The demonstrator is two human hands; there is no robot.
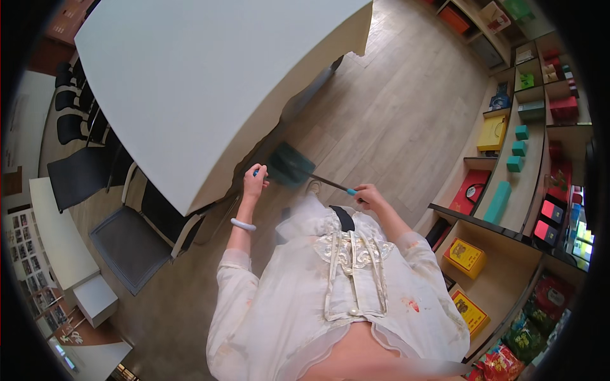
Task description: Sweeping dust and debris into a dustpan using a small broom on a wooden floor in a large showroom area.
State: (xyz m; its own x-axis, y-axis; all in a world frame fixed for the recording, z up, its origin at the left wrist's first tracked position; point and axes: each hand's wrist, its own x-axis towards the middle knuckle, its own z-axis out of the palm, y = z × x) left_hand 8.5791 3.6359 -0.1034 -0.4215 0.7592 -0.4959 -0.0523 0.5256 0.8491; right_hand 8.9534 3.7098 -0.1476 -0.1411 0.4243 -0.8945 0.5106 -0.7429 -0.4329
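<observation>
My right hand [370, 197] is closed round the blue-gripped end of a long dark handle. That handle slants down to a translucent teal dustpan [291, 166] near the floor, ahead of my foot. My left hand [255, 182], with a pale bangle on the wrist, is closed round a blue handle end [257, 172] beside the table's edge. What that handle belongs to is hidden below the hand. The big white table [222, 82] stands just ahead and left of my left hand.
Grey chairs [133, 244] stand left of the table, with a black chair [162, 209] against its edge. Wood-look floor [394, 101] runs ahead. Along the right, low shelves [508, 244] hold yellow boxes [467, 256], teal boxes [499, 202] and a red box [470, 189].
</observation>
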